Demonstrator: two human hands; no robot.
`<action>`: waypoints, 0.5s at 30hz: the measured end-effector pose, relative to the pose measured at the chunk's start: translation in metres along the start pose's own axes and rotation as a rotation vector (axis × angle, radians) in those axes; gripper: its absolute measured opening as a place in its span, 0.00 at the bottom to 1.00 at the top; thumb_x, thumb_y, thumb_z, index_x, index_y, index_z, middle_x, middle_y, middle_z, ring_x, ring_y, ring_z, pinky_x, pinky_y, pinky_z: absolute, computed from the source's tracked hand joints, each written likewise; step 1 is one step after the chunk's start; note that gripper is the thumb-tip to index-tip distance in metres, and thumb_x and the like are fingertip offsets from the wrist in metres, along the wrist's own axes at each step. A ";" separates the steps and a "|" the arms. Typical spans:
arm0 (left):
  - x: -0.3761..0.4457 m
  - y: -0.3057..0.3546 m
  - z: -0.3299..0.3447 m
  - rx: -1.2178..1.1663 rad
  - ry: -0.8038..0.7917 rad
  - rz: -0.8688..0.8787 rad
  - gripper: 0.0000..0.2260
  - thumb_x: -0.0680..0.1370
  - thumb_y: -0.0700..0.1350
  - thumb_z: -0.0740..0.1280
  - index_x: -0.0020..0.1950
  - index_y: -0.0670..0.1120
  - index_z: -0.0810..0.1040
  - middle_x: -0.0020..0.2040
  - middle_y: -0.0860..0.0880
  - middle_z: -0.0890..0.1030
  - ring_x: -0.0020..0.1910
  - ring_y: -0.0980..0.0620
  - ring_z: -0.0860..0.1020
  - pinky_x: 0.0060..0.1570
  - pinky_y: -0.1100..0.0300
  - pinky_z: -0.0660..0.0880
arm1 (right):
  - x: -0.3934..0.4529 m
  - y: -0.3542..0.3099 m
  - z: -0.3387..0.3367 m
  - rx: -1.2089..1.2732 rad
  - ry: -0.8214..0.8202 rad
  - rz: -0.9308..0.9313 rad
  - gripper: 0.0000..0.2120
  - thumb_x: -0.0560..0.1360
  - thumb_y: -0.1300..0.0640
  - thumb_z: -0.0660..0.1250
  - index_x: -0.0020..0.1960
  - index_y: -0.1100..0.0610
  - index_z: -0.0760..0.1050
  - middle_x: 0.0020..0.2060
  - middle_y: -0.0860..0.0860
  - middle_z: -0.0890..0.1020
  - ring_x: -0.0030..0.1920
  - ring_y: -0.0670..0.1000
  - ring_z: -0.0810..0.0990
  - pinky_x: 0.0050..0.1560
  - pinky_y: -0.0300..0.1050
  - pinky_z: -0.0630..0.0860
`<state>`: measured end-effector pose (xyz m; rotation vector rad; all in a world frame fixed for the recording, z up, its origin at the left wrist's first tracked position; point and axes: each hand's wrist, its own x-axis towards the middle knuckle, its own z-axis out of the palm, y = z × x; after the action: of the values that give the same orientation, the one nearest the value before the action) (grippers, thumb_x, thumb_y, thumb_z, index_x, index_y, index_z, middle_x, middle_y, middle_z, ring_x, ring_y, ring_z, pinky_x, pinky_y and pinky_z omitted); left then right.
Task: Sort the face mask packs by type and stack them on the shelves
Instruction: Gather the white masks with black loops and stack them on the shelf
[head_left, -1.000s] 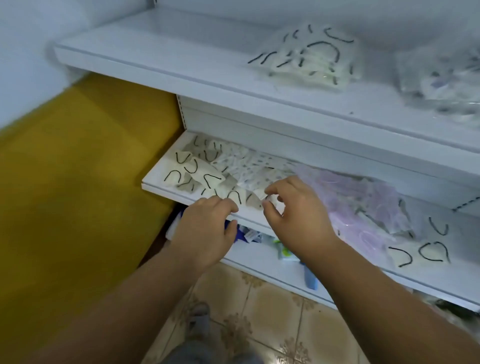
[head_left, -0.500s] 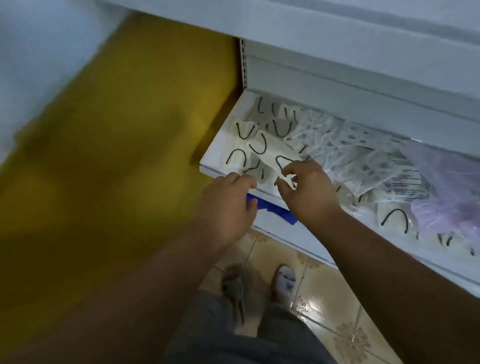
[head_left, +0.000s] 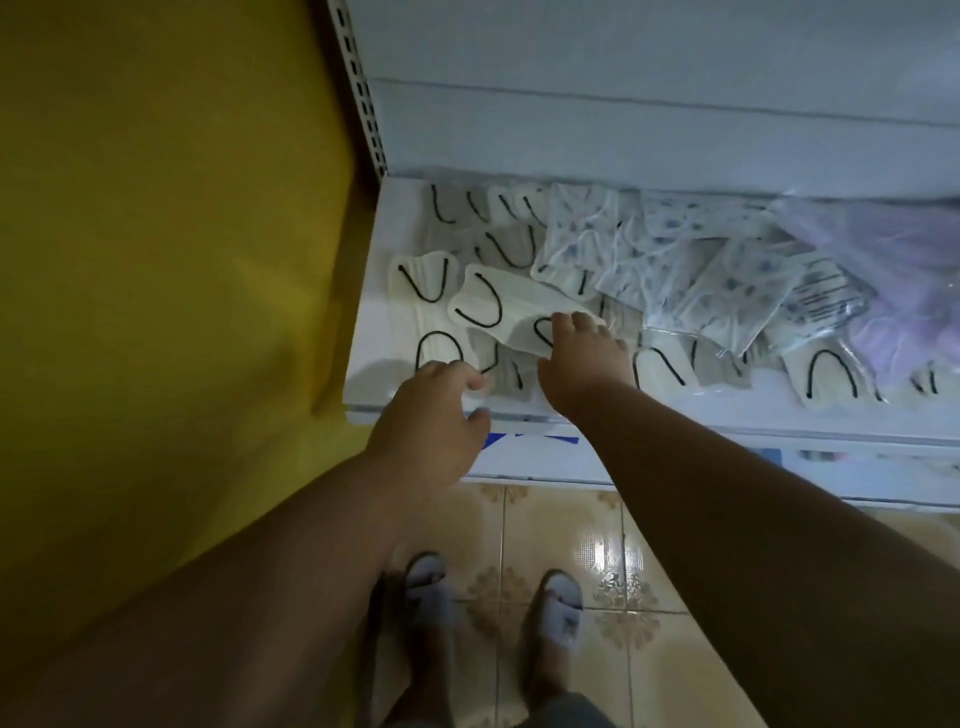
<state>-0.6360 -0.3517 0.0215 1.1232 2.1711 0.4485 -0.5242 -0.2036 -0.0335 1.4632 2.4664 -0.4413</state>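
Observation:
On the white shelf (head_left: 379, 208) lie several packs of white masks with black ear loops (head_left: 423, 280) at the left. Blue-patterned mask packs (head_left: 675, 260) lie in the middle and purple packs (head_left: 893, 270) at the right. My right hand (head_left: 582, 358) grips one white black-loop pack (head_left: 498, 301) by its near corner, over the left pile. At the shelf's front edge my left hand (head_left: 431, 415) has its fingers curled on the packs there, and whether it holds one is unclear.
A yellow wall (head_left: 156, 260) stands close on the left, beside the slotted shelf upright (head_left: 361, 88). A lower shelf (head_left: 535, 462) juts out below with a blue item on it. My feet in slippers (head_left: 561, 603) stand on the tiled floor.
The view has tilted down and closed in on the shelf's left end. My right hand has moved left with the white pack over the black-loop pile. My left hand stayed at the front edge.

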 end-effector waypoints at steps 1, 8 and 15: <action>0.007 -0.001 0.001 -0.041 -0.027 -0.024 0.15 0.81 0.48 0.66 0.67 0.51 0.74 0.67 0.51 0.74 0.60 0.53 0.74 0.54 0.60 0.71 | 0.002 -0.001 0.005 -0.048 0.019 0.018 0.23 0.79 0.55 0.62 0.73 0.56 0.64 0.70 0.57 0.70 0.69 0.59 0.69 0.68 0.55 0.66; 0.041 -0.009 0.008 -0.592 -0.083 -0.315 0.19 0.80 0.52 0.67 0.70 0.52 0.74 0.66 0.52 0.77 0.58 0.51 0.76 0.52 0.59 0.73 | 0.011 -0.005 0.007 0.157 0.160 0.159 0.13 0.78 0.62 0.57 0.61 0.59 0.73 0.53 0.57 0.77 0.54 0.59 0.77 0.51 0.49 0.71; 0.048 -0.019 0.005 -1.093 0.096 -0.431 0.12 0.77 0.54 0.71 0.54 0.48 0.82 0.52 0.44 0.85 0.51 0.45 0.84 0.54 0.46 0.80 | -0.037 -0.054 0.023 0.582 0.246 -0.369 0.11 0.80 0.56 0.62 0.53 0.59 0.81 0.47 0.53 0.78 0.47 0.53 0.77 0.47 0.45 0.73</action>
<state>-0.6641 -0.3233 -0.0115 0.0331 1.7056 1.2702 -0.5527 -0.2668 -0.0341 1.2891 2.9802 -1.2007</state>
